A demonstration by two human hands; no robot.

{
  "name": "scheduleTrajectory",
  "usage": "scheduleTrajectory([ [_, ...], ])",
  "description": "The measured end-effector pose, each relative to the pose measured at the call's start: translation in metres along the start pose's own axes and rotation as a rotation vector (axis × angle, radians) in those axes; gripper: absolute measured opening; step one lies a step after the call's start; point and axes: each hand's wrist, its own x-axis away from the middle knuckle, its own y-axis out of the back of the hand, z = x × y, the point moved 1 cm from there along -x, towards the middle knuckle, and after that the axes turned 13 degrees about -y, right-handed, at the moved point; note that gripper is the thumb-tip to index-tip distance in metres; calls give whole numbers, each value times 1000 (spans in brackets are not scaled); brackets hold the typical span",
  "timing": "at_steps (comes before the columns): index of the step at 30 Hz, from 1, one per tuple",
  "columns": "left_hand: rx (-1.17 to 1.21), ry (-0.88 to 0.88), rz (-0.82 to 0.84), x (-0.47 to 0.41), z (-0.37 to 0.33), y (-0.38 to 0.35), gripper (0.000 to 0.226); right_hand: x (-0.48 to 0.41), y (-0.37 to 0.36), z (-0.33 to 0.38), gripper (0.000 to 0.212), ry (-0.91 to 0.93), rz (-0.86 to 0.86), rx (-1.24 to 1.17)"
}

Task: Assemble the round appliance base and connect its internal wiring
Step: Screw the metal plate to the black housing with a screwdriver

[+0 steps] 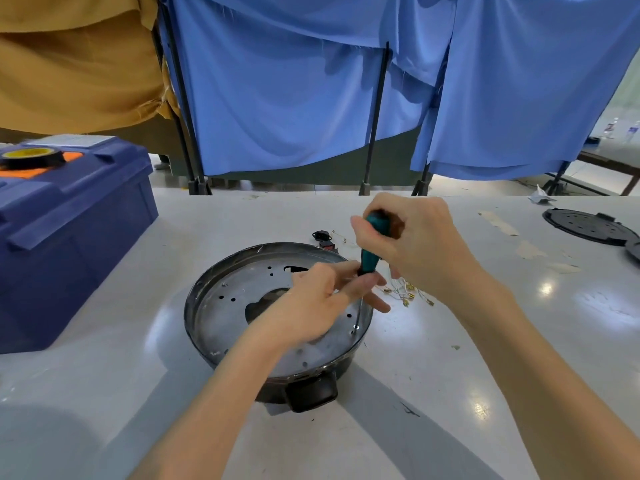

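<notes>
Head view: left hand (317, 304) masks part of the screwdriver (367, 252) (tip indistinct).

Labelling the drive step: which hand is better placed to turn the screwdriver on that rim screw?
Right. The right hand wraps the screwdriver handle from above, while the left hand only pinches the shaft low down, guiding the tip onto the screw in the base plate.

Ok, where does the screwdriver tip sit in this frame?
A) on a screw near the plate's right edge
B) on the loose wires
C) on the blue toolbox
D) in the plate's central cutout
A: the screwdriver, gripped by the right hand and pinched lower down by the left hand, runs down to a screw near the right edge of the metal plate.
</notes>
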Motion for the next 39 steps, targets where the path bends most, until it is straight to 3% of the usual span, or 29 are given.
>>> scheduleTrajectory([
  [5,4,-99,-125,-2,-4,-1,30,5,-7,0,39,8,-244,78],
  [7,18,-101,-95,0,-2,0,27,9,-13,5,48,17,-290,141],
  [11,24,-100,-44,6,-1,9,27,1,-15,10,67,-76,-59,129],
  [13,16,-91,-26,6,-2,12,27,-2,-9,10,52,-64,31,-18],
  [16,20,-80,19,3,-4,14,24,-1,-5,9,24,49,-27,-17],
  [23,91,-129,-48,-1,-8,0,16,4,-14,8,45,-11,-191,85],
  [25,103,-111,-15,-3,-7,4,19,6,-13,4,56,-81,-110,5],
  [28,101,-89,-30,-4,-4,9,18,20,-12,-24,67,-439,34,-283],
  [31,82,-73,-71,-2,0,13,15,47,-22,-60,53,-718,314,-126],
  [34,58,-79,-76,0,1,14,16,64,-39,-70,51,-831,556,-205],
  [39,49,-85,-109,2,2,15,14,64,-46,-62,66,-958,649,-459],
])
